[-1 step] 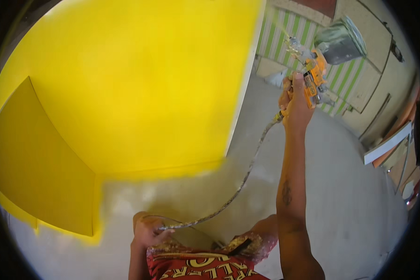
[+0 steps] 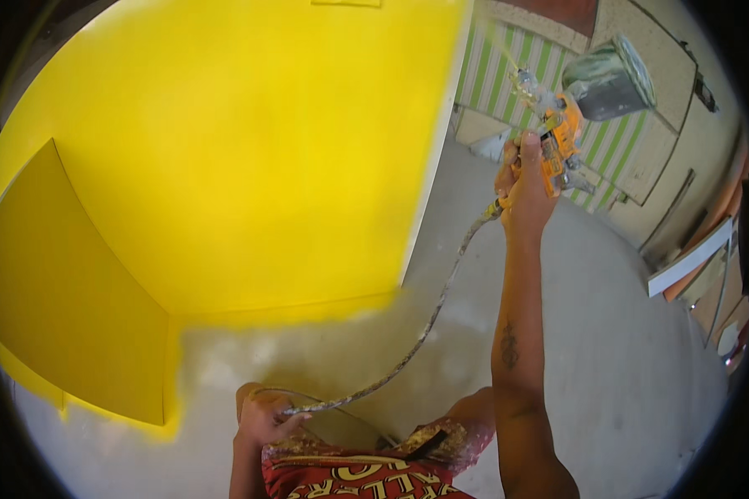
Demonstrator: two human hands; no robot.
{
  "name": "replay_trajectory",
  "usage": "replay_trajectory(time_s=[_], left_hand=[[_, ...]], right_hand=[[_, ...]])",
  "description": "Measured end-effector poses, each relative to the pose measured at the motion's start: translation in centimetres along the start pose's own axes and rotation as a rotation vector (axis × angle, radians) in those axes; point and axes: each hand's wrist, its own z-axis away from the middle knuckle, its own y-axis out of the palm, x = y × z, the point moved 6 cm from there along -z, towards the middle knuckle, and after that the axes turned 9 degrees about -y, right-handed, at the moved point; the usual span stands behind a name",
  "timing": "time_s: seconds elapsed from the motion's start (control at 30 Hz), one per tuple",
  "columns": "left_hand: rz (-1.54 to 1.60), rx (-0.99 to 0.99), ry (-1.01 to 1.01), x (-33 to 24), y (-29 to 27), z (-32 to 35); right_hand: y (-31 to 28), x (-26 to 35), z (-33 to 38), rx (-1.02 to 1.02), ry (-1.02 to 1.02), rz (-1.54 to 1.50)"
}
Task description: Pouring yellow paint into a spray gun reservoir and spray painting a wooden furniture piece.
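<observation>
Nothing has moved: right hand (image 2: 524,187) grips one spray gun (image 2: 558,137), left hand (image 2: 262,416) clasps one hose (image 2: 424,333).

Right hand (image 2: 524,187) raising orange spray gun (image 2: 558,137), left hand (image 2: 262,416) holding hose (image 2: 424,333), yellow panel (image 2: 250,150)

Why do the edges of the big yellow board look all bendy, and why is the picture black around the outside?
In the head view, the fisheye lens bends straight edges like those of the yellow board toward the rim, and its round picture leaves black corners. The board glows bright under even light; the spray gun in the right hand looks slightly soft, as does the hose held by the left hand.
</observation>
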Motion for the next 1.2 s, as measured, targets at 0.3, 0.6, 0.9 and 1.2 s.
replay_trajectory(time_s=[0.3, 0.6, 0.9, 1.2], left_hand=[[0.028, -0.018, -0.115, 3.5, 0.7, 1.1], [0.011, 0.012, -0.263, 6.4, 1.1, 1.1], [0.012, 0.025, -0.263, 6.2, 0.1, 2.1], [0.087, 0.020, -0.173, 2.4, -0.2, 1.3]], right_hand=[[-7.5, -9.4, 11.0, 0.098, 0.351, 0.247], [-15.1, -23.3, 26.7, 0.411, 0.911, 0.619], [-12.0, -20.0, 23.2, 0.396, 0.863, 0.614], [0.5, -6.3, 4.8, 0.070, 0.197, 0.197]])
